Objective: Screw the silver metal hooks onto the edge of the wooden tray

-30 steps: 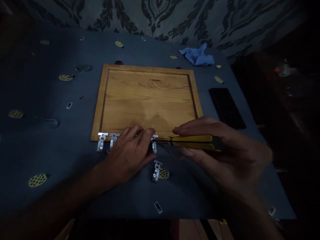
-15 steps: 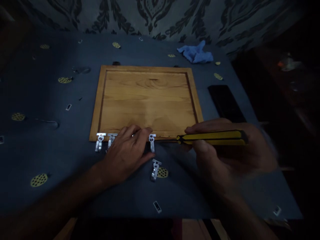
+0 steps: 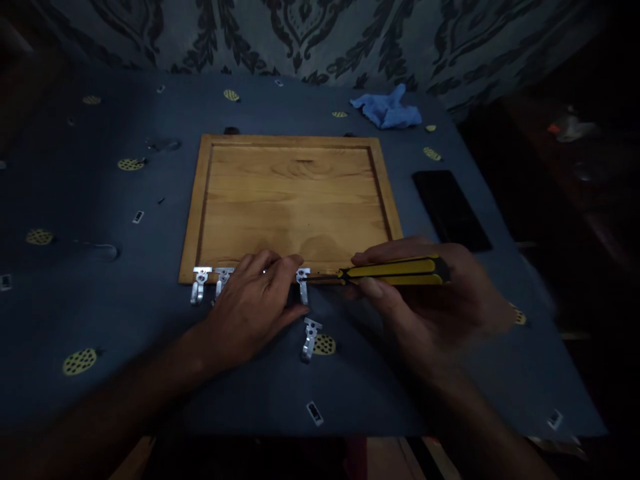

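A wooden panel (image 3: 295, 193) with a raised frame lies on the cloth. My left hand (image 3: 253, 307) rests over its near edge, fingers bent and close together. Its forefinger and thumb steady a metal hook (image 3: 303, 288) at that edge. My right hand (image 3: 425, 313) is wrapped round a yellow-and-black screwdriver (image 3: 395, 271), held nearly level. The shaft points left, its tip at the hook. Two more hooks sit along the edge to the left, one at the corner (image 3: 201, 285) and one partly behind my left hand (image 3: 223, 280). A loose hook (image 3: 311, 340) lies nearer me.
A black phone (image 3: 453, 210) lies right of the panel. A crumpled blue cloth (image 3: 390, 108) is at the back, before the patterned wall covering (image 3: 305, 40). A small dark screw-like piece (image 3: 161, 200) lies to the left. The table's right edge (image 3: 543, 313) drops into darkness.
My right hand has moved left with the screwdriver, bringing its tip to the hook. My left hand stays in place on the panel edge. The view has shifted slightly.
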The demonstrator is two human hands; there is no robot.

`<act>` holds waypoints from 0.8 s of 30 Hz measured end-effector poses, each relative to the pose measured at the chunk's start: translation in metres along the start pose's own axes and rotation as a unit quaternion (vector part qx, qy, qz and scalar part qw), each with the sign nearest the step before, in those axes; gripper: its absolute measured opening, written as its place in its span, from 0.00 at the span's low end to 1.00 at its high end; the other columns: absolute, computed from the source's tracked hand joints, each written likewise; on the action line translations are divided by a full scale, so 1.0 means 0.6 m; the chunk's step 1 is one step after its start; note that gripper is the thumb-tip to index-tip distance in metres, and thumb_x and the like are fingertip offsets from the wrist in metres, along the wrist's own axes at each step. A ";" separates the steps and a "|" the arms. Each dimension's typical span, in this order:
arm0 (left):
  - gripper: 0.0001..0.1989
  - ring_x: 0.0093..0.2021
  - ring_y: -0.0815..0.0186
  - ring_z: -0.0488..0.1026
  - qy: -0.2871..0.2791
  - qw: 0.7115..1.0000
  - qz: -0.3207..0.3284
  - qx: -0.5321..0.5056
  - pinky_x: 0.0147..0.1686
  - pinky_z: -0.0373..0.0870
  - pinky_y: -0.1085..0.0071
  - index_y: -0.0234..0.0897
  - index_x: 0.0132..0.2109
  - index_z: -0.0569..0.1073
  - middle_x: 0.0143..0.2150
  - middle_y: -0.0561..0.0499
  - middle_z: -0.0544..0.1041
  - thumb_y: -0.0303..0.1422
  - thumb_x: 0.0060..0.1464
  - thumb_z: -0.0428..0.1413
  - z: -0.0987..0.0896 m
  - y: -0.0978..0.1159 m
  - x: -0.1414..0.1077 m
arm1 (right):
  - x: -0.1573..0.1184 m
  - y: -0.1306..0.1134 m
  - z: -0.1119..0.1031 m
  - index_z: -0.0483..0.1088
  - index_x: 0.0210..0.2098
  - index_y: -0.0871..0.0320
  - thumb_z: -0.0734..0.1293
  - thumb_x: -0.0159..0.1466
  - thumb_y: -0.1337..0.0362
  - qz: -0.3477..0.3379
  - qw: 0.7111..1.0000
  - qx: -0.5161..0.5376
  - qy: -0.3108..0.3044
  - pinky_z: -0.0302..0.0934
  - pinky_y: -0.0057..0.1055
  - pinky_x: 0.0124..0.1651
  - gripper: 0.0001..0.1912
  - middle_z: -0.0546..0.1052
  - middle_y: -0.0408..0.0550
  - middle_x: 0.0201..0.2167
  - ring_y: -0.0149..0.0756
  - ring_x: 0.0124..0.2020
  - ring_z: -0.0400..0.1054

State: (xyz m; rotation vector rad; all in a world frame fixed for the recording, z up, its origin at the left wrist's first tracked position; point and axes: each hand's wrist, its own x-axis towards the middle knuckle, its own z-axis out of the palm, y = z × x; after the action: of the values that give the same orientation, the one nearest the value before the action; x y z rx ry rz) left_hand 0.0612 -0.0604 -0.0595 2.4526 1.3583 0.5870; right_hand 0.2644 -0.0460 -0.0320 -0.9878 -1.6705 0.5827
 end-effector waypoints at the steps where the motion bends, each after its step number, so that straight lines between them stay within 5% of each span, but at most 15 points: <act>1: 0.24 0.51 0.52 0.74 -0.001 1.000 -0.001 -0.001 0.48 0.72 0.56 0.37 0.57 0.63 0.47 0.45 0.77 0.36 0.60 0.64 0.000 0.000 0.000 | 0.001 0.000 0.000 0.73 0.42 0.48 0.75 0.63 0.68 -0.004 1.000 -0.006 -0.004 0.72 0.36 0.35 0.11 0.80 0.41 0.35 0.37 0.35 0.76; 11: 0.28 0.49 0.51 0.73 0.004 1.000 0.011 0.020 0.46 0.73 0.57 0.33 0.58 0.63 0.45 0.44 0.77 0.37 0.58 0.66 0.004 -0.002 0.000 | 0.021 -0.023 -0.018 0.75 0.52 0.49 0.74 0.64 0.67 -0.010 0.991 -0.025 -0.129 0.72 0.32 0.42 0.17 0.82 0.42 0.41 0.35 0.40 0.77; 16: 0.27 0.49 0.52 0.73 0.001 1.000 0.004 0.018 0.46 0.72 0.57 0.34 0.58 0.63 0.46 0.45 0.77 0.35 0.58 0.66 0.001 -0.001 0.000 | 0.042 -0.032 -0.033 0.78 0.47 0.50 0.72 0.67 0.66 0.013 0.984 -0.010 -0.175 0.71 0.32 0.43 0.10 0.81 0.44 0.41 0.36 0.42 0.77; 24: 0.27 0.50 0.51 0.74 0.011 1.000 0.002 0.014 0.47 0.72 0.56 0.36 0.56 0.64 0.47 0.45 0.77 0.35 0.57 0.67 0.006 -0.001 0.001 | 0.033 -0.027 -0.016 0.75 0.37 0.54 0.75 0.63 0.63 0.014 0.991 -0.067 -0.119 0.68 0.28 0.36 0.06 0.79 0.41 0.35 0.32 0.36 0.75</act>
State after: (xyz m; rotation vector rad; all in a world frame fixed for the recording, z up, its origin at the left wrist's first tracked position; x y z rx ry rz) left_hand 0.0623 -0.0597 -0.0627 2.4792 1.3792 0.6005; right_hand 0.2665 -0.0392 -0.0053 -1.0726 -1.9289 0.6340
